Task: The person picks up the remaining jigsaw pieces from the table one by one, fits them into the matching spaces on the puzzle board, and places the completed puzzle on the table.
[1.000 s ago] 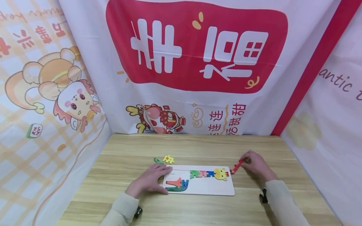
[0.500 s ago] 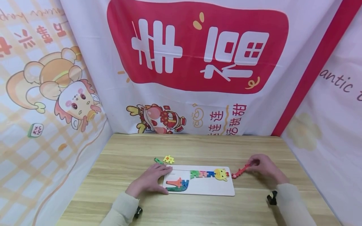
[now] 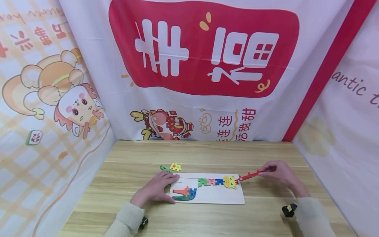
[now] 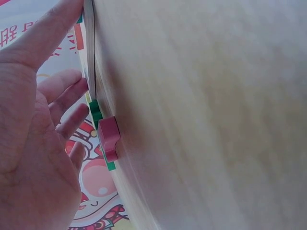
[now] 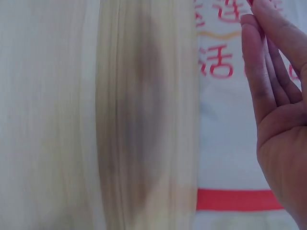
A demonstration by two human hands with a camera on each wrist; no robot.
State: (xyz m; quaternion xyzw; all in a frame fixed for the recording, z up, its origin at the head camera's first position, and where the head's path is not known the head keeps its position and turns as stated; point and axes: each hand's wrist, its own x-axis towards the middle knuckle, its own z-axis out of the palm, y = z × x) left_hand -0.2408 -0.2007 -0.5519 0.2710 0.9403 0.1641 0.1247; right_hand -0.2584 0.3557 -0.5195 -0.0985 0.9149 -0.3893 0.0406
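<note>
My left hand (image 3: 157, 187) lies at the left end of a pale puzzle board (image 3: 219, 197), thumb at the near edge and straight fingers reaching the far edge. Set in the board is a giraffe of coloured pieces, with a yellow head (image 3: 230, 182), a neck of blue, pink and green pieces, and legs lower left. Between thumb and fingertips, my right hand (image 3: 278, 172) pinches one end of a thin red strip with small knobs (image 3: 250, 176). The strip's other end overlaps the board's right edge by the giraffe's head. In the right wrist view only a bit of red shows at the fingertips.
Behind the left hand, a yellow puzzle piece (image 3: 175, 167) and a green piece (image 3: 164, 169) lie on the wooden table (image 3: 207, 153). Printed cloth (image 3: 201, 115) hangs along the back and both sides of the table.
The right hand has shifted right with the red strip, which has swung from a steep slant to a flatter one, its left end now by the giraffe's head. The left hand stays put.
</note>
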